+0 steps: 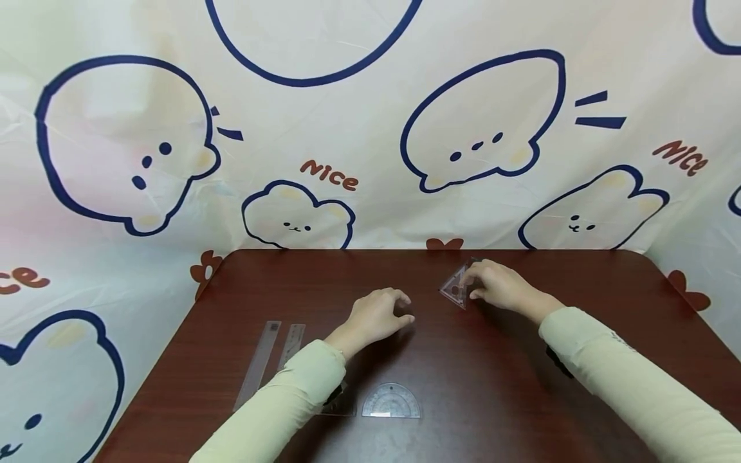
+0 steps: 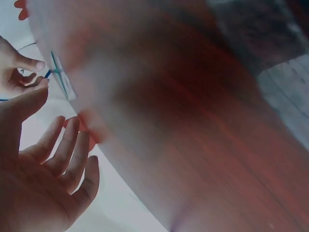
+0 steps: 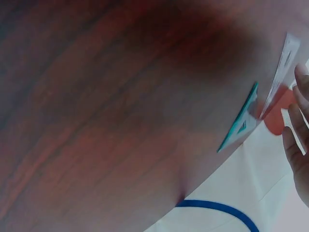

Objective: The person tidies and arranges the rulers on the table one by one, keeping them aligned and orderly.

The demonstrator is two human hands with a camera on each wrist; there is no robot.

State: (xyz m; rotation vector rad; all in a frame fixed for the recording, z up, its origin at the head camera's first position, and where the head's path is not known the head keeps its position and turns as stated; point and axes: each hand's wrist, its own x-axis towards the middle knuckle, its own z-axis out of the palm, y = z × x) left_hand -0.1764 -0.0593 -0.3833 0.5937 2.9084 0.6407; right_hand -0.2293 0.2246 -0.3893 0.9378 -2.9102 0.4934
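Note:
My right hand [image 1: 494,283] is over the far part of the table, its loosely bent fingers overlapping a clear set square [image 1: 453,288] in the head view. Two clear triangular set squares lie close together in the right wrist view, one with a green-looking edge [image 3: 239,121], the other paler [image 3: 281,77]. Fingers of the right hand [image 3: 297,140] show at that view's right edge, beside both. My left hand [image 1: 376,315] hovers above the middle of the table, holding nothing. Seen from its wrist, the left fingers [image 2: 72,150] are spread and gently bent.
Two clear straight rulers, one longer [image 1: 257,366] and one shorter [image 1: 292,341], lie on the left side of the brown table [image 1: 492,399]. A clear protractor [image 1: 391,402] lies near the front. Another clear piece [image 1: 341,408] is partly hidden under the left sleeve. A patterned cloth [image 1: 370,128] stands behind.

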